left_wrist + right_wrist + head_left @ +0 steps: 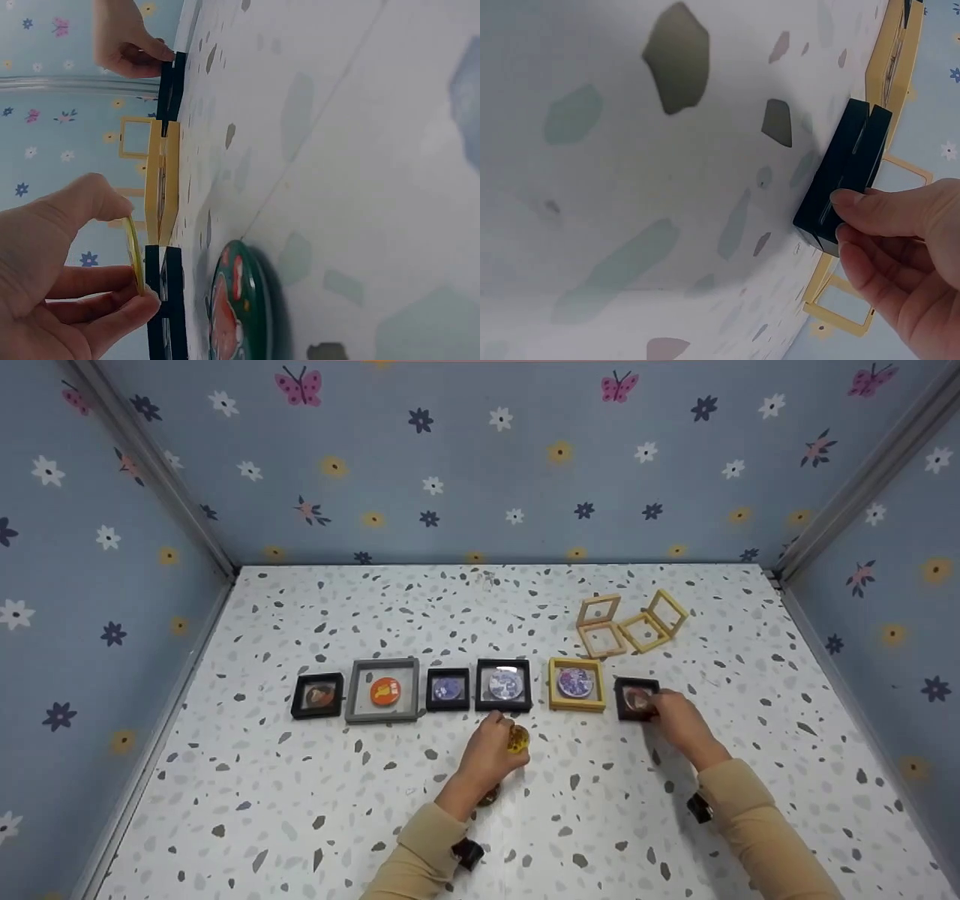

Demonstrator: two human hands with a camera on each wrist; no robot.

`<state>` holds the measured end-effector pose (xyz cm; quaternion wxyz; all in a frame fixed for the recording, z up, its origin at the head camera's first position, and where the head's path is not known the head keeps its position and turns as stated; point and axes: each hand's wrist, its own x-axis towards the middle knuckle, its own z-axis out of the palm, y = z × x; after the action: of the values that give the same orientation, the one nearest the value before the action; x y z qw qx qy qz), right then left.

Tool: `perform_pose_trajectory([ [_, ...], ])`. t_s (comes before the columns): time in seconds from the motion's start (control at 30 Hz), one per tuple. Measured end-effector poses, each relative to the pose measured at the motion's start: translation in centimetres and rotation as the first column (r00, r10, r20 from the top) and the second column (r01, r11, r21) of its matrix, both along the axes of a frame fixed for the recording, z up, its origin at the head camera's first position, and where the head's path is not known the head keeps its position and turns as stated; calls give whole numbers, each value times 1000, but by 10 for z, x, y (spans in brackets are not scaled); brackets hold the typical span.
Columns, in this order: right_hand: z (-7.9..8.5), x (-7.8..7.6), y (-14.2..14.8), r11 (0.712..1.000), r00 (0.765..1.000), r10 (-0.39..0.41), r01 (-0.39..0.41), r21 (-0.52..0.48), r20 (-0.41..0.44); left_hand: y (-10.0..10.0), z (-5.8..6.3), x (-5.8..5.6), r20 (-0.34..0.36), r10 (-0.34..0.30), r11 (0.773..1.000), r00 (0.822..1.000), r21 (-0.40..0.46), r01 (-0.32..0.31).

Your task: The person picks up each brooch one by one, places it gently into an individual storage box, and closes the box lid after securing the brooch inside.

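My left hand (pixel 486 759) pinches a thin round yellow badge (pixel 518 739) by its edges, just in front of the row of display frames; the left wrist view shows the badge (pixel 134 255) edge-on between thumb and fingers. Below that hand a second round badge (pixel 238 304), green-edged with a red and white picture, lies on the table. At the row's right end my right hand (pixel 684 729) pinches the corner of a small black frame (pixel 622 706) with a dark reddish round piece inside. Its two halves (pixel 842 169) lie nearly together, with a narrow gap, in the right wrist view.
Left along the row stand a yellow frame (pixel 553 701), a black frame (pixel 481 701), a smaller black one (pixel 431 703), a grey one (pixel 352 712) and another black one (pixel 297 709), each holding a round piece. Behind, two frames, pale wood (pixel 583 639) and yellow (pixel 664 639), stand unfolded.
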<state>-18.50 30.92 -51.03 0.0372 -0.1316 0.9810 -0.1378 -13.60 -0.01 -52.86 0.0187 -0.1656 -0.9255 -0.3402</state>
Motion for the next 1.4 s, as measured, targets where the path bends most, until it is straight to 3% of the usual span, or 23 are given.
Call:
perform_pose_trajectory([
  [0.13,-1,-4,0,1000,1000,-2,2,-8,-2,-3,4,4,10,15,996,1000,83,-16],
  [0.33,1,-8,2,999,999,37,-37,-10,-10,-11,9,10,-7,25,991,1000,133,-24],
  [0.57,11,-15,2,996,989,83,-79,-44,120,-19,8,15,-66,51,980,997,197,-37],
  [0.7,22,-24,-1,993,985,112,-107,-40,135,-22,8,17,-83,63,976,995,212,-44],
  [1.1,55,-62,-22,991,992,123,-125,56,39,-28,9,24,-66,80,969,995,239,-62],
  [1.4,61,-88,-36,996,995,74,-71,52,-68,-29,6,27,-76,90,963,993,261,-67],
])
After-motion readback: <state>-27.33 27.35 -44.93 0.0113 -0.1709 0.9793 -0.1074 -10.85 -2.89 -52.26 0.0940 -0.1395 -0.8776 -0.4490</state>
